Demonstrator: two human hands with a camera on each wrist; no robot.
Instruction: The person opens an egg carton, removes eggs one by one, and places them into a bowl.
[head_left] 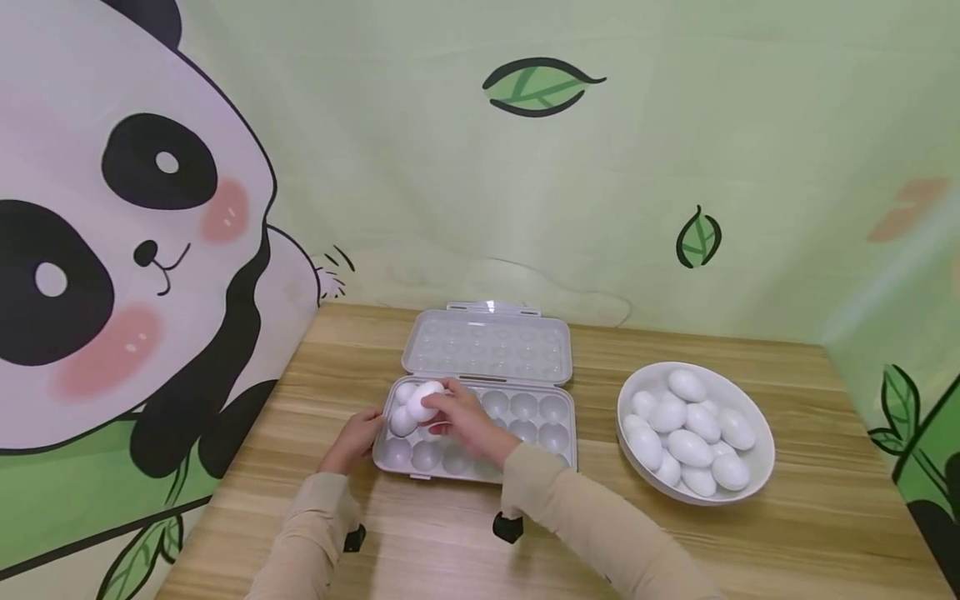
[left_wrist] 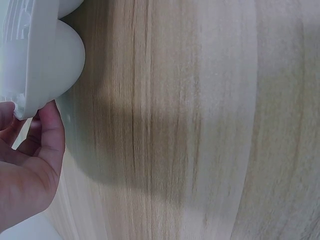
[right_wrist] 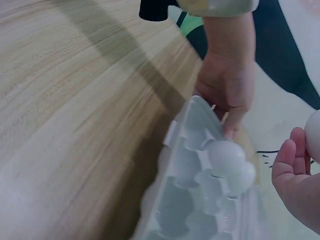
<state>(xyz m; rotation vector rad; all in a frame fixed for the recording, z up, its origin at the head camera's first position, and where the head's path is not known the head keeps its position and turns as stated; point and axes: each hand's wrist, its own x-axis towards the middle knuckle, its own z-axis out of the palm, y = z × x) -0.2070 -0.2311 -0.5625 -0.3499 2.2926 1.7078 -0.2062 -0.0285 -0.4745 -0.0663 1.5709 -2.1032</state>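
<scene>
A plastic egg box with rows of round cups lies open on the table, its lid folded back. Two white eggs sit in cups at its left end. My left hand pinches the box's left edge; in the left wrist view its thumb and fingers are on the rim beside the bulging cup undersides. Over the left part of the box, my right hand holds another white egg between thumb and fingers. In the right wrist view that egg is partly cut off.
To the right of the box stands a white bowl heaped with several white eggs. The wooden table ends at a fabric backdrop printed with a panda and leaves.
</scene>
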